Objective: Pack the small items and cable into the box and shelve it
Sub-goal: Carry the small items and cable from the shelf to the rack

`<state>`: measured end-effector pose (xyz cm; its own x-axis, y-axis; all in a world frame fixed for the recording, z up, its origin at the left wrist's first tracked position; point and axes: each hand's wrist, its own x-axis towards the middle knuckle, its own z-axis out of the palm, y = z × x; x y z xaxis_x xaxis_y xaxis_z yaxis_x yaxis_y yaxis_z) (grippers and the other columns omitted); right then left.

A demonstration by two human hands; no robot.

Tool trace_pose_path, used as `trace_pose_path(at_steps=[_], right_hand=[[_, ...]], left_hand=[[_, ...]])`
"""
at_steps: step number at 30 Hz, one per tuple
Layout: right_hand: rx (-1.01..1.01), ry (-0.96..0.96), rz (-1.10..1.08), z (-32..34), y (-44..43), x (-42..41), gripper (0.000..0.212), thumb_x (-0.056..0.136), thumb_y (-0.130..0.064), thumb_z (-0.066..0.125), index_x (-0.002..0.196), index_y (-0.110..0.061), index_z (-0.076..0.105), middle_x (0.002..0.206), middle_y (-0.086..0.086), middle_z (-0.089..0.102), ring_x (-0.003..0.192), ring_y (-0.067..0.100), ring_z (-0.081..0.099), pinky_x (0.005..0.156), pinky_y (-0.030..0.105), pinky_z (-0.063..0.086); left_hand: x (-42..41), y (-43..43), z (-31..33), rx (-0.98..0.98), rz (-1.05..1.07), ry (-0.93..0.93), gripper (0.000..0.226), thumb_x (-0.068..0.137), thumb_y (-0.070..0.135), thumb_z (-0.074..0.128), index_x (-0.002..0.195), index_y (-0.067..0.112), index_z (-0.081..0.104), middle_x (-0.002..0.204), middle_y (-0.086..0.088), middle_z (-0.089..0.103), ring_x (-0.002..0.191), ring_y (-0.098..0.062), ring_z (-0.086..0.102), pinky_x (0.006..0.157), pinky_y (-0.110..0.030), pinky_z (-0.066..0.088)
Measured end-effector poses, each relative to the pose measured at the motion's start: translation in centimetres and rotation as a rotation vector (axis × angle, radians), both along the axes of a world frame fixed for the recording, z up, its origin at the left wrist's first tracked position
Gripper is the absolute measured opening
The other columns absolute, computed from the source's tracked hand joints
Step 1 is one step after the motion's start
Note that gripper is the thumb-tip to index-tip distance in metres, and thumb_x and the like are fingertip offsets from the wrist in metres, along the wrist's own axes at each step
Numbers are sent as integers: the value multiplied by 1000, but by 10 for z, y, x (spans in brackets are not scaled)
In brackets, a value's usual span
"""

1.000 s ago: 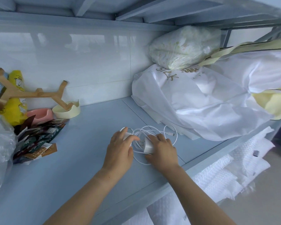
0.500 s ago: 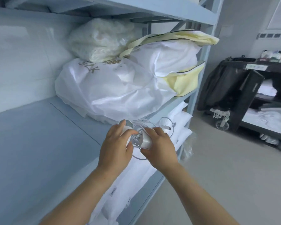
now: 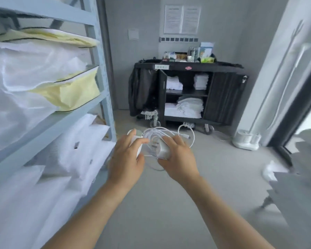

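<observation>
The white coiled cable [image 3: 157, 136] with its white plug-in charger block [image 3: 163, 150] is held in mid-air between both hands, above the grey floor [image 3: 162, 203] and just off the front edge of the pale blue metal shelving unit [image 3: 104, 83]; loose loops of the cable hang below the hands and one loop arcs out to the right, ending in a small connector [image 3: 185, 135]; the left hand [image 3: 127, 159] is closed around a white object at the left of the bundle, thumb on top and fingers wrapped beneath, though what that object is cannot be told; the right hand [image 3: 179, 159] grips the charger block from the right, fingers curled over its top and thumb under it, the block's metal prongs pointing left towards the other hand; both bare forearms reach in from the bottom edge of the view.

To the left, the shelving unit carries white plastic-wrapped bedding [image 3: 25, 72] and a pale yellow zipped fabric storage bag [image 3: 75, 92] near the front edge of its upper shelf, with more white wrapped bundles [image 3: 79, 146] on the shelf below; well beyond the hands, against the grey back wall, stands a black housekeeping cart [image 3: 224, 97], its open middle stacked with folded white towels [image 3: 188, 105] and its top crowded with small supplies; two printed white notices [image 3: 182, 19] hang on the wall above it; a small white appliance [image 3: 246, 141] sits on the floor near the right-hand doorway.
</observation>
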<state>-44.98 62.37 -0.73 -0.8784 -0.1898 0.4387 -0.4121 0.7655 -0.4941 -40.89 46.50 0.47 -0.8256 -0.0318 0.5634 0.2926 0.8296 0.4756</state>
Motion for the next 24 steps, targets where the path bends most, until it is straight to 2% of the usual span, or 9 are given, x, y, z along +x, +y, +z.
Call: trace_pose_path(at_steps=[8,12,14,20,24], right_hand=[[-43,40,-382,9,178,2,54,69,-22,69,119,-30,51,117,1,51,99,32,50,78,42,49],[-63,71,-567,16,258,13,55,68,-22,69,119,-32,49,116,0,50,101,31,50,75,44,50],[-71,92,-645,19,295,17,57,69,-22,69,121,-33,48,119,0,50,102,32,49,77,45,50],[-50,130,-853,32,405,23,60,69,-24,70,123,-35,46,126,-2,47,109,32,47,83,47,48],[-22,146,-963,49,482,25,62,68,-22,71,123,-34,46,125,-1,48,110,32,46,86,46,46]], left_hand=[[-59,175,6,-24,-361,19,46,70,-4,61,109,22,63,137,-6,49,123,-29,44,95,-36,40],[-79,263,14,-18,-539,55,45,71,-4,62,108,21,63,134,-7,51,125,-27,43,99,-28,30],[-86,306,16,-15,-617,71,44,72,-4,62,108,21,62,133,-6,51,124,-26,43,98,-27,30],[-105,434,32,1,-830,151,41,70,-4,63,105,17,63,124,-3,56,113,-26,49,92,-36,42],[-118,523,47,20,-941,179,40,73,-1,64,108,18,62,126,-4,56,117,-27,48,94,-35,39]])
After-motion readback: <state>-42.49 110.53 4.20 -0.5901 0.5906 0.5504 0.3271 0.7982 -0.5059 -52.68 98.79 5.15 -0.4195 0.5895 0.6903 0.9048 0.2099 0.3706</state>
